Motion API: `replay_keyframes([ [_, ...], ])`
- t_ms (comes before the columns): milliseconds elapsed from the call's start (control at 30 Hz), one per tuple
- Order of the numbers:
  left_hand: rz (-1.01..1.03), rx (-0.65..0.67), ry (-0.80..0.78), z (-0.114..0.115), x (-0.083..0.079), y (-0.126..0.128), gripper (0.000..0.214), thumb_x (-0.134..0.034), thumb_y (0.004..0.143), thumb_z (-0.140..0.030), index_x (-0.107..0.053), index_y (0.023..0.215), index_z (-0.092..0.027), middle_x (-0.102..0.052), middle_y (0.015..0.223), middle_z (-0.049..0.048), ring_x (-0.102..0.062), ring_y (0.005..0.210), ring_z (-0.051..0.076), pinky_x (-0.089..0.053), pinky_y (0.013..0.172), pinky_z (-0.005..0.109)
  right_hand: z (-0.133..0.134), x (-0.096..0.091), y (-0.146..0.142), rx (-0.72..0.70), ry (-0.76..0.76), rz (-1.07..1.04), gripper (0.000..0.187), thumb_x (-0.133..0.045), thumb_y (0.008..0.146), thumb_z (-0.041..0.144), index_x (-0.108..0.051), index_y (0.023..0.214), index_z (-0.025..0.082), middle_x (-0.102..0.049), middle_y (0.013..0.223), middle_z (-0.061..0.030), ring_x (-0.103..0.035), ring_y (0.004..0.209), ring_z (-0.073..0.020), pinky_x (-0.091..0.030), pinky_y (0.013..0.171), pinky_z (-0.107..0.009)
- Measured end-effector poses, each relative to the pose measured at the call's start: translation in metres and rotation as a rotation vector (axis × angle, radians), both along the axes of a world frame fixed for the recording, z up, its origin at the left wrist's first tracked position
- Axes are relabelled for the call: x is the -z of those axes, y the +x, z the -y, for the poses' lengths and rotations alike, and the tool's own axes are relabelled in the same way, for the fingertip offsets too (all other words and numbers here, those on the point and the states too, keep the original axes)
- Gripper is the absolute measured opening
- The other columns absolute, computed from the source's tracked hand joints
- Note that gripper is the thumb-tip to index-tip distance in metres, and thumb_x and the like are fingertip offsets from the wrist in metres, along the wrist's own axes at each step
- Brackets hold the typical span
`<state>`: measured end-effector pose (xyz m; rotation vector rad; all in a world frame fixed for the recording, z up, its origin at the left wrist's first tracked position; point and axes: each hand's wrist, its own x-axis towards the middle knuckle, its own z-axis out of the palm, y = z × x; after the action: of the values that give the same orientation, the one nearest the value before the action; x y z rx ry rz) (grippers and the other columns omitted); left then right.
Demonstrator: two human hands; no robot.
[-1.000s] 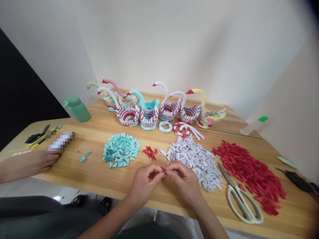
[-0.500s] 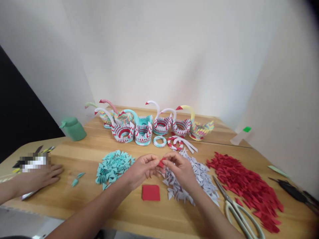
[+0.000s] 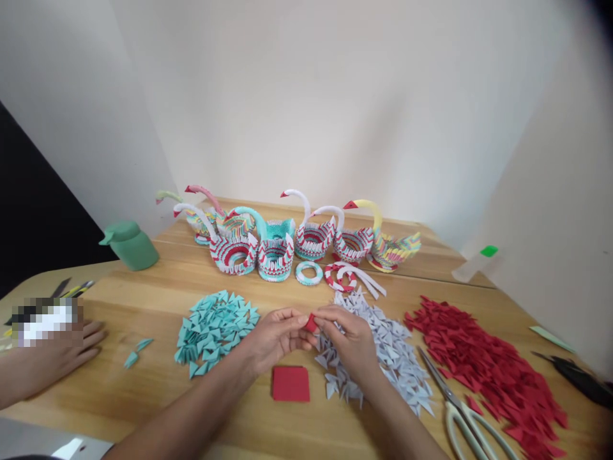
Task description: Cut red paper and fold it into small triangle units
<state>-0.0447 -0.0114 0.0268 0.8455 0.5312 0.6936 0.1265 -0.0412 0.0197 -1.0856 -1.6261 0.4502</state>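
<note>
Between both hands is a small folded piece of red paper (image 3: 311,323), pinched by thumbs and fingertips above the table. My left hand (image 3: 280,333) is closed on its left side. From the right, my right hand (image 3: 349,335) grips the same piece, over the edge of a heap of white folded paper triangles (image 3: 395,358). Below the hands lies a flat stack of red paper rectangles (image 3: 291,384). A heap of turquoise folded triangles (image 3: 215,329) is left of my left hand.
Red folded triangles (image 3: 488,370) and scissors (image 3: 454,396) lie at right. Several paper swans (image 3: 234,252) and two paper rings (image 3: 309,273) stand behind. A green pitcher (image 3: 129,246) is back left. Another person's hand (image 3: 57,358) rests at the left edge.
Both hands still pinch the red paper, which shows a flatter face now, and the fingers have shifted slightly. The view has moved a little, so the surroundings appear spread outward.
</note>
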Motion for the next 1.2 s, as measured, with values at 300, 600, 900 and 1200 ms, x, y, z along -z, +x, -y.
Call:
replay_keyframes([
  [300,-0.087,-0.049,0.136,-0.001,0.006,-0.001,0.017,-0.060,0.082,-0.033,-0.069,0.076,-0.020,-0.073,0.077,0.0027,-0.066,0.069,0.017,-0.048,0.070,0.034,0.003,-0.001,-0.004,0.020,0.065,0.161,0.015,-0.057,0.086,0.018,-0.069,0.094,0.022,-0.068,0.076,-0.0027,-0.064,0.070,-0.0159,-0.050,0.064,-0.026],
  [600,-0.364,-0.186,0.419,0.000,0.011,0.002,0.012,-0.064,0.075,-0.033,-0.068,0.076,-0.022,-0.067,0.065,0.0010,-0.053,0.054,0.013,-0.040,0.053,0.025,0.006,-0.001,-0.007,0.065,0.158,0.274,0.013,-0.055,0.088,0.018,-0.064,0.097,0.022,-0.067,0.077,-0.0034,-0.061,0.069,-0.0162,-0.048,0.063,-0.028],
  [900,-0.541,-0.265,0.699,-0.002,0.021,0.004,0.019,-0.058,0.078,-0.032,-0.064,0.072,-0.015,-0.060,0.061,-0.0001,-0.051,0.055,0.012,-0.041,0.053,0.021,0.008,0.002,-0.008,0.087,0.220,0.306,0.019,-0.053,0.089,0.016,-0.062,0.104,0.021,-0.066,0.077,-0.0040,-0.059,0.070,-0.0169,-0.047,0.062,-0.028],
  [1200,-0.580,-0.210,0.643,-0.003,0.020,-0.004,0.034,-0.055,0.081,-0.041,-0.059,0.104,-0.016,-0.070,0.076,0.0029,-0.061,0.065,0.016,-0.049,0.056,0.025,0.033,-0.029,0.057,0.355,0.004,0.215,0.042,-0.053,0.088,0.021,-0.049,0.130,0.024,-0.064,0.080,-0.0005,-0.060,0.074,-0.0152,-0.049,0.074,-0.031],
])
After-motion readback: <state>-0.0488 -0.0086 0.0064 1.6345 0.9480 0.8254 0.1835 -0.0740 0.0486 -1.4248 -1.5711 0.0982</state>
